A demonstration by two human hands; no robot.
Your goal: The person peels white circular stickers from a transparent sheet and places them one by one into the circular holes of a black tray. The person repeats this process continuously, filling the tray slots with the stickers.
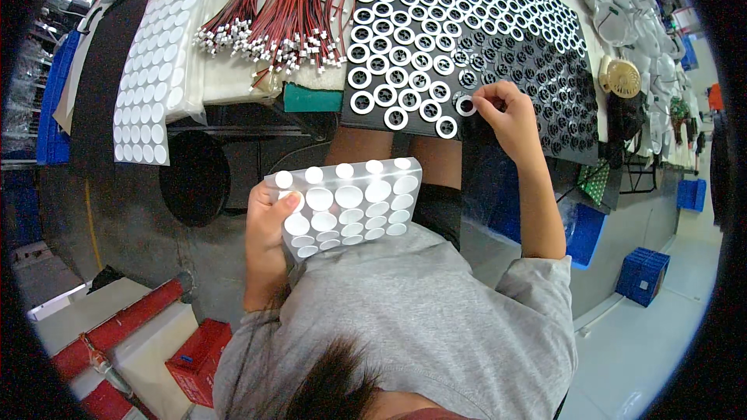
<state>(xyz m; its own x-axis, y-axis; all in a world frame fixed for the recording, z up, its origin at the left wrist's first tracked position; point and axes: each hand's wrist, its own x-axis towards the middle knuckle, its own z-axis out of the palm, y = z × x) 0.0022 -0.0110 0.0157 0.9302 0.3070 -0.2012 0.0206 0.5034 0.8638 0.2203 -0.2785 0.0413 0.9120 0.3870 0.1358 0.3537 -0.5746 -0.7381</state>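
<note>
My left hand grips a translucent backing sheet of white round stickers, its thumb on top. The sheet bends in front of my chest, with rows of discs on it. Over a black board, my right hand is closed in a pinch at the right edge of a white ring. That ring sits over a round black part, low in the layout. Many white rings cover parts on the board's left and far side. To the right are black round parts with no rings on them.
Bundled red-and-black wires with white connectors lie left of the board. Another sheet of white stickers hangs over the table edge. A beige round fan-like thing and clear plastic pieces are at the right. A blue crate stands on the floor.
</note>
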